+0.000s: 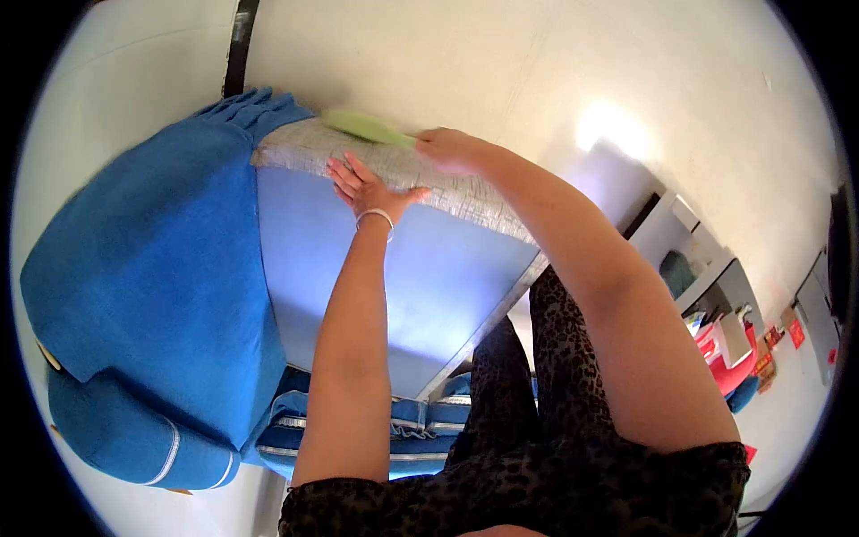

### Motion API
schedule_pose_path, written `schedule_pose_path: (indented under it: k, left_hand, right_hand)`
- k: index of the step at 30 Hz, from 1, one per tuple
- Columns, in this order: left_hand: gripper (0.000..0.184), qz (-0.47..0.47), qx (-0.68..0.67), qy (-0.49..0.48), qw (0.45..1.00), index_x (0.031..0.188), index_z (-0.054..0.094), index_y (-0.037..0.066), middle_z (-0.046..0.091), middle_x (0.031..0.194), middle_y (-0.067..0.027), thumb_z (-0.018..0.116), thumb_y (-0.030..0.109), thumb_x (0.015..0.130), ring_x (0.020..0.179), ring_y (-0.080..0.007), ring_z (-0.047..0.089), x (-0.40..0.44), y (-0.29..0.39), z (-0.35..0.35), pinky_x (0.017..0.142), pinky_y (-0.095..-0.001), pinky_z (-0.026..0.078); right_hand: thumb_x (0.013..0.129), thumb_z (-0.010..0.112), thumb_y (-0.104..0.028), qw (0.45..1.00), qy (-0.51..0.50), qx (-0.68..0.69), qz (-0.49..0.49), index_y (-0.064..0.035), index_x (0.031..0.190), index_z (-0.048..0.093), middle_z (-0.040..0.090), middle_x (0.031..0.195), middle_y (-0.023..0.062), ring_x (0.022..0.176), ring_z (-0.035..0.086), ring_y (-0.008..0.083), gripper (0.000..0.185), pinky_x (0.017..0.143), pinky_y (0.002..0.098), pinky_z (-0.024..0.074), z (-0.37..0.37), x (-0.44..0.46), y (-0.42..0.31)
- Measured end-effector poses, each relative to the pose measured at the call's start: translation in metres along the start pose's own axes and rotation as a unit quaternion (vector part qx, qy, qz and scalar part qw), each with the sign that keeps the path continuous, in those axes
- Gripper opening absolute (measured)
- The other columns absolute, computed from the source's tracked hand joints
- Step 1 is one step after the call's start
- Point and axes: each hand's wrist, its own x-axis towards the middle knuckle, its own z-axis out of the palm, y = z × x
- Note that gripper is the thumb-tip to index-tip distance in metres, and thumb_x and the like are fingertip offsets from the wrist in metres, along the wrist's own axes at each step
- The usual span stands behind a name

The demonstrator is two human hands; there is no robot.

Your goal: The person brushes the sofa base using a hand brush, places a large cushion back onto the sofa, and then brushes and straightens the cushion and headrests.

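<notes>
A cushion or mattress-like block with a pale blue face and a grey textured edge stands in front of me. My left hand lies on its upper edge, fingers spread, holding nothing; a light bracelet circles the wrist. Farther along that edge, my right hand is closed round the end of a green brush-like tool. The tool is blurred, and its far part lies along the top of the grey edge.
A large blue fabric cover drapes over a bulky shape at the left. Blue cushions with white piping lie below the block. A white shelf and red items are at the right, beyond the pale floor.
</notes>
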Motion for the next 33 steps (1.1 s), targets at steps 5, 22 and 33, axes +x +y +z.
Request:
schedule_pose_path:
  k: [5,22,33]
  left_hand:
    - [0.158,0.001,-0.007,-0.003,1.0,0.138,-0.025,0.002,-0.026,0.144,-0.0266,0.083,0.062,0.04,0.135,-0.0373,-0.024,0.0,-0.004,-0.001,0.111,-0.0477,-0.007]
    - [0.157,-0.01,0.031,-0.027,0.999,0.137,-0.026,0.001,-0.027,0.142,-0.0297,0.081,0.064,0.041,0.134,-0.0407,-0.025,0.01,-0.011,0.01,0.11,-0.0514,-0.005]
    - [0.153,0.013,0.08,0.004,0.997,0.138,-0.023,-0.001,-0.024,0.141,-0.0327,0.079,0.066,0.045,0.134,-0.0436,-0.021,0.013,-0.018,0.017,0.11,-0.0522,-0.004]
  right_hand:
    - [0.095,0.039,-0.028,0.993,0.015,0.101,0.052,-0.0045,0.119,0.053,0.063,0.097,0.0189,0.087,0.062,0.03,0.037,0.075,0.041,0.048,-0.024,-0.01,0.001]
    - [0.092,0.044,-0.041,0.985,0.118,0.122,-0.041,-0.0121,0.1,0.059,0.065,0.092,0.0131,0.086,0.063,0.032,0.034,0.073,0.0431,0.0494,-0.044,0.131,-0.161]
    - [0.088,0.049,-0.026,0.98,0.096,0.134,-0.107,-0.0078,0.094,0.059,0.066,0.094,0.0089,0.084,0.064,0.032,0.021,0.075,0.041,0.0513,-0.023,0.186,-0.161]
